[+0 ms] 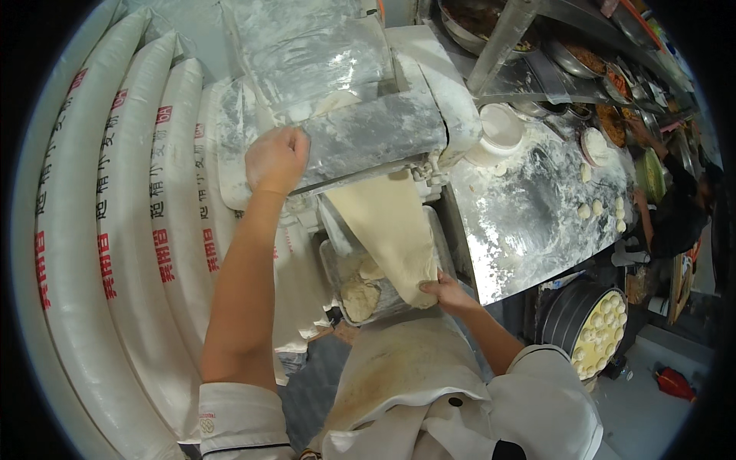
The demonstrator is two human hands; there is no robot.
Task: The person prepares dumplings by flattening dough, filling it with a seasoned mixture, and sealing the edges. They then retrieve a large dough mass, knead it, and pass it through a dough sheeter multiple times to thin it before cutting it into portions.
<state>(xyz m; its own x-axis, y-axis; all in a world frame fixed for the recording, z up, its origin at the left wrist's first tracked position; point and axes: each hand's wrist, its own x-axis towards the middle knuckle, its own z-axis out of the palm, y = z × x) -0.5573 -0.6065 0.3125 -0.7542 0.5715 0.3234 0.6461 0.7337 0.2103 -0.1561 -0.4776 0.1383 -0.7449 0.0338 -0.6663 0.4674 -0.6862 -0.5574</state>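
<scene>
Right hand (448, 291) pinches lower end of dough sheet (389, 230), just below dough roller machine (360, 130); left hand (276, 159) closed in fist on machine top edge. Risk, I judge: sheet stretches and tears if pulled too hard, or fingers come near rollers

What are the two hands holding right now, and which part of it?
The right hand pinches the dough sheet at its lower end. The left hand rests on the floury dough roller, gripping nothing visible.

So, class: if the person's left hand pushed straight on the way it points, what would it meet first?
Probably the floured metal dough-rolling machine: the left hand already rests against its sloping front, though depth is unclear.
</scene>
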